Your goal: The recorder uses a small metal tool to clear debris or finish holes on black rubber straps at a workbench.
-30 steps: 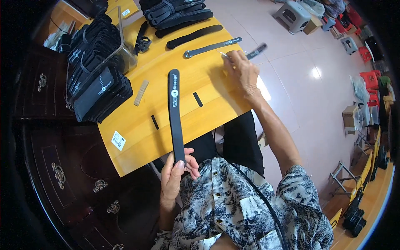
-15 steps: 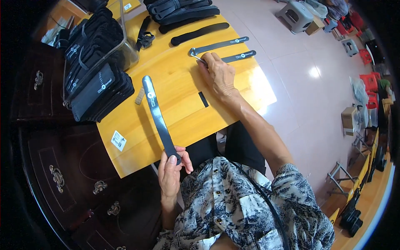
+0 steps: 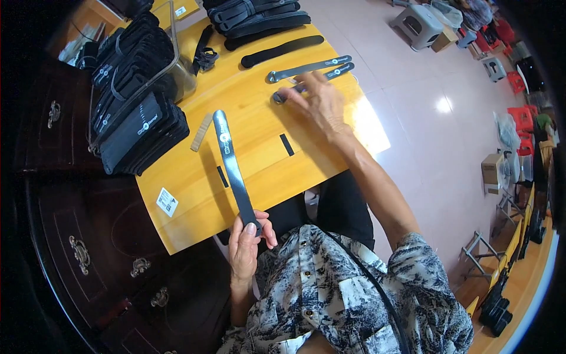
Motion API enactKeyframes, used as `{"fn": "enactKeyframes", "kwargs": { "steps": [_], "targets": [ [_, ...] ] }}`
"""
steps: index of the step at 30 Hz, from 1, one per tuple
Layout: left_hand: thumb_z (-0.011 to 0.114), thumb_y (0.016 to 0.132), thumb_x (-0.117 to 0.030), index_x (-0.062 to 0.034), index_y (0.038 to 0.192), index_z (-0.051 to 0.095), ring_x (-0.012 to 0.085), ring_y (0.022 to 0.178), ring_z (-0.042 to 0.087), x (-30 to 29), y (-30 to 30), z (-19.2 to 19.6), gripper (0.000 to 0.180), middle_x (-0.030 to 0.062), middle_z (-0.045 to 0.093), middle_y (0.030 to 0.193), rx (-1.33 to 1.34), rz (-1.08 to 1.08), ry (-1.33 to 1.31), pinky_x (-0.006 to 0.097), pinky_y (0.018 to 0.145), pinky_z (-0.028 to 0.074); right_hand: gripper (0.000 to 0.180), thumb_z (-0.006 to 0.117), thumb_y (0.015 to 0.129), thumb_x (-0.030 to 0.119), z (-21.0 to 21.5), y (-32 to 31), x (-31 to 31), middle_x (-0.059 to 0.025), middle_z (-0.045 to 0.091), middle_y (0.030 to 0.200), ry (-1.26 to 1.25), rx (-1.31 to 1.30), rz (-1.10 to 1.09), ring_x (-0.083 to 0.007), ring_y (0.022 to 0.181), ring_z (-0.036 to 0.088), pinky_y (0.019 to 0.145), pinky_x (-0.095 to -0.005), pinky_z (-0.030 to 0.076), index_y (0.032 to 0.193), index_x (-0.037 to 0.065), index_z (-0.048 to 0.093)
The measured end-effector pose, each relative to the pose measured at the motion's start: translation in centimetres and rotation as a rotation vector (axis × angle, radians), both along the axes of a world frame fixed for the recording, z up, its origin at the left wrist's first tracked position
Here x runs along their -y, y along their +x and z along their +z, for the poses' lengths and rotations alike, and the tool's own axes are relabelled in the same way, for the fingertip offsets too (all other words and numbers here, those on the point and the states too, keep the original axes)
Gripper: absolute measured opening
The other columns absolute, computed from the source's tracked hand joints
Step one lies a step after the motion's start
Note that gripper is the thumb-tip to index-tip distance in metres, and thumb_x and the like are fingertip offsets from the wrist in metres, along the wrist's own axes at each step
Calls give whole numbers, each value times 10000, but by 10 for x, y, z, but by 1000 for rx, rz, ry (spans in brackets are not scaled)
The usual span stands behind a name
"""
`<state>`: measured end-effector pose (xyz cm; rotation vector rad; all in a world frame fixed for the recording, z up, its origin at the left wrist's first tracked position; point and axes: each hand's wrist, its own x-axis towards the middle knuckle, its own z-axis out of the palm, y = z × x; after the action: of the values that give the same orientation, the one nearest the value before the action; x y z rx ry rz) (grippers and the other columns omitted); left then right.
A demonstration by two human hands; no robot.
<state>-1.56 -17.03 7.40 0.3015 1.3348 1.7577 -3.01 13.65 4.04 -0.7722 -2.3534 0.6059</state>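
My left hand point(image 3: 243, 248) is closed on the lower end of a long black strap point(image 3: 233, 162) with a rounded tip and white print. Thumb and fingers pinch it, and it stands up slanting in front of the table. My right hand point(image 3: 323, 103) is over another black strap point(image 3: 341, 71) that lies on the table. Its fingers are apart and slightly blurred, with the thumb by the strap's near end, which has a round eyelet point(image 3: 279, 97). Just beyond lies a matching strap point(image 3: 312, 67), close alongside.
A black strap point(image 3: 283, 52) lies farther back, before a pile of bundled straps point(image 3: 253, 17). At left, a wire-rimmed bin point(image 3: 175, 47) holds stacked black straps point(image 3: 144, 127). Small black strips point(image 3: 286, 144) and a tan strip point(image 3: 201, 133) lie on the yellow table point(image 3: 253, 112).
The strap under my right hand has shifted away and closer to the matching one, and its eyelet end now shows. The strap in my left hand has moved slightly right, uncovering a small black strip.
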Motion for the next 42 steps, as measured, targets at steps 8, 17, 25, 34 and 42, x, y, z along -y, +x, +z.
{"fn": "enactKeyframes", "kwargs": {
  "steps": [8,17,25,34,42],
  "targets": [
    [417,977,-286,21,1130,461,186,625,547,-3,0,-3,346,96,526,753,-48,-34,-23,278,563,435,249,637,859,316,-3,15,-53,-80,630,995,124,215,-152,-296,832,655,712,-419,511,1009,125,691],
    [424,977,-284,18,1121,469,181,631,545,-4,1,-5,338,98,524,759,-55,-57,-1,278,567,437,280,575,900,296,2,10,-46,-126,590,1085,114,245,-111,-281,907,644,766,-413,517,1117,148,670],
    [409,986,-258,27,1168,462,165,634,533,-11,8,2,342,81,518,765,-53,-3,-23,267,572,431,305,558,917,335,0,21,-48,-90,595,1145,100,215,-2,-291,917,650,772,-415,518,1135,142,648],
    [260,1033,-429,31,1183,491,135,554,424,-7,4,-1,536,45,446,743,214,124,161,251,508,346,222,585,918,255,41,44,19,-108,612,1030,100,-45,53,-282,777,666,648,-383,516,1060,97,650],
    [340,1018,-348,39,1247,469,186,770,475,-22,-10,6,467,92,497,873,382,84,511,299,692,394,195,564,937,198,69,90,107,-116,617,827,-452,-78,190,-196,630,585,593,-313,468,1042,33,570]
  ]
}}
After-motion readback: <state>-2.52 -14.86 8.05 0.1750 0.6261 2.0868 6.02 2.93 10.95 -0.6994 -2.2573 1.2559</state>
